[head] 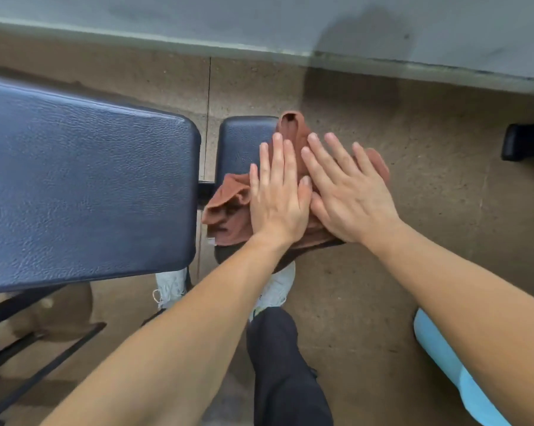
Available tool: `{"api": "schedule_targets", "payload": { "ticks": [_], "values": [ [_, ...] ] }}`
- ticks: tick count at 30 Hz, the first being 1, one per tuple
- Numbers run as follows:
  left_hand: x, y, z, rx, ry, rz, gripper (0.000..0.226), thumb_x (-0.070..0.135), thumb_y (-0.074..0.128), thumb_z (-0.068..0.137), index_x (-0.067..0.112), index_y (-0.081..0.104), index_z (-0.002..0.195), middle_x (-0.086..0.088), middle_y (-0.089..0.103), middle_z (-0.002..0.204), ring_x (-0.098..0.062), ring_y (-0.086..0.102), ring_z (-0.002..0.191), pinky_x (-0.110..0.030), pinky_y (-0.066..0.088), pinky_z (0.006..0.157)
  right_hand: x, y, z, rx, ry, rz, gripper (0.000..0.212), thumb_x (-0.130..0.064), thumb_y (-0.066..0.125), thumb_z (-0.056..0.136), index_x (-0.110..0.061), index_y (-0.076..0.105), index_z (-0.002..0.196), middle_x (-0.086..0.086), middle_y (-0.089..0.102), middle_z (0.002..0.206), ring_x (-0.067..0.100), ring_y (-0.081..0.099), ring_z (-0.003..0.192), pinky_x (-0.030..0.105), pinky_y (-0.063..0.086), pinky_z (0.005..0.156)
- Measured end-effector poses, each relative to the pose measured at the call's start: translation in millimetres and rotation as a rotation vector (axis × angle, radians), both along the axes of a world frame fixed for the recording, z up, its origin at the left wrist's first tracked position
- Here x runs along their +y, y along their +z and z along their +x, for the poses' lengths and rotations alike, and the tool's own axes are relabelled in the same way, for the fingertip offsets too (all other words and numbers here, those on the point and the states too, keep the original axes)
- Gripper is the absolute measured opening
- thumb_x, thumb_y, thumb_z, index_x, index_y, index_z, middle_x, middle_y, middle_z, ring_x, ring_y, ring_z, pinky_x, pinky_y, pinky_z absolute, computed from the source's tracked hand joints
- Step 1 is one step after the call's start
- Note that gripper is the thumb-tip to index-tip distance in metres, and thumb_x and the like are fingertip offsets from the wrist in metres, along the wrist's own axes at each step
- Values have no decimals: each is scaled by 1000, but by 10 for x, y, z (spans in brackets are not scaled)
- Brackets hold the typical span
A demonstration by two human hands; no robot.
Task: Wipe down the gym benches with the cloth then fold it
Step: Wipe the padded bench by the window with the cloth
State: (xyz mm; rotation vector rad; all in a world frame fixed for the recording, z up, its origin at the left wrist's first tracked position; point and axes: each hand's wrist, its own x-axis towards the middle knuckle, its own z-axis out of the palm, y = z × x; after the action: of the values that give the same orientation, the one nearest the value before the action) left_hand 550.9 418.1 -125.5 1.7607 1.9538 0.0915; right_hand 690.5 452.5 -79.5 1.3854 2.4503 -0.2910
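A rumpled brown cloth point(227, 207) lies on the small dark blue bench seat pad point(241, 142) in the middle of the view. My left hand point(276, 192) presses flat on the cloth with fingers straight and together. Beside it my right hand point(348, 192) also lies flat on the cloth, fingers spread, its thumb touching my left hand. Neither hand grips the cloth. The large dark blue bench pad point(84, 186) stands to the left, apart from the small pad by a narrow gap.
Black metal bench frame bars point(35, 373) run at lower left. My shoes point(172, 287) and a dark trouser leg point(284, 370) are below the pad. A grey wall base point(259, 47) runs along the top; a black object point(525, 141) sits at right on the brown floor.
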Motion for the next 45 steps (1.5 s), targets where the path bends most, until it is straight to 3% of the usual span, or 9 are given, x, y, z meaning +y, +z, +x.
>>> {"api": "schedule_targets", "payload": {
  "ticks": [4,8,14,19,23,28,32,39,45],
  "values": [
    [64,75,234,-20,41,65,64,42,15,102,13,12,159,-4,6,167,-25,2,154,-47,4,124,-74,92,145,8,-114,11,63,-41,23,104,-9,17,159,9,8,167,30,3,155,49,10,124],
    [-829,16,39,-81,69,19,64,42,20,102,13,11,159,-3,5,168,-20,1,154,-46,9,123,-669,70,60,-16,147,-33,64,-37,29,104,-9,15,159,8,6,168,28,4,155,49,10,124],
    [-899,-239,-352,-121,414,36,63,40,21,102,11,20,158,-3,15,166,-19,9,154,-42,9,123,-362,-238,-550,10,414,-98,66,-42,26,100,-9,26,157,7,17,166,26,17,153,49,15,123],
    [-423,-487,-768,-306,669,43,69,48,18,99,5,41,148,-13,44,152,-27,39,141,-39,29,116,342,-459,-1185,-9,389,-83,65,-44,22,98,-13,35,154,3,27,164,32,20,152,55,13,121],
    [-821,-459,-594,-348,957,101,60,44,26,100,6,54,137,-15,58,136,-31,52,126,-38,37,104,-64,-526,-1378,15,454,-89,61,-40,27,97,-12,45,148,3,39,158,31,25,150,55,14,120],
    [-1449,-313,-382,-484,1232,25,46,32,33,103,10,52,140,-13,58,136,-27,53,123,-30,36,99,-656,-483,-1306,45,618,-221,61,-39,28,95,-7,53,142,6,48,151,29,33,148,52,21,120],
    [-1154,-321,-409,-427,1369,-29,45,29,34,102,3,58,130,-18,62,128,-34,55,120,-32,34,99,-396,-525,-1392,71,697,-206,55,-41,30,95,-13,62,130,4,59,140,30,38,144,50,25,118],
    [-586,-302,-629,-95,1174,-176,56,37,20,102,8,62,124,-19,65,125,-38,58,117,-43,42,97,358,-669,-1693,9,876,-217,55,-47,23,96,-19,66,115,1,69,119,31,51,126,48,22,119],
    [310,-300,-366,8,1175,-111,40,29,35,94,6,68,93,-14,72,89,-36,65,86,-42,49,80,1270,-569,-1542,23,863,-195,67,-52,12,90,-26,64,122,-1,67,125,29,52,122,48,27,114]
  ]
}}
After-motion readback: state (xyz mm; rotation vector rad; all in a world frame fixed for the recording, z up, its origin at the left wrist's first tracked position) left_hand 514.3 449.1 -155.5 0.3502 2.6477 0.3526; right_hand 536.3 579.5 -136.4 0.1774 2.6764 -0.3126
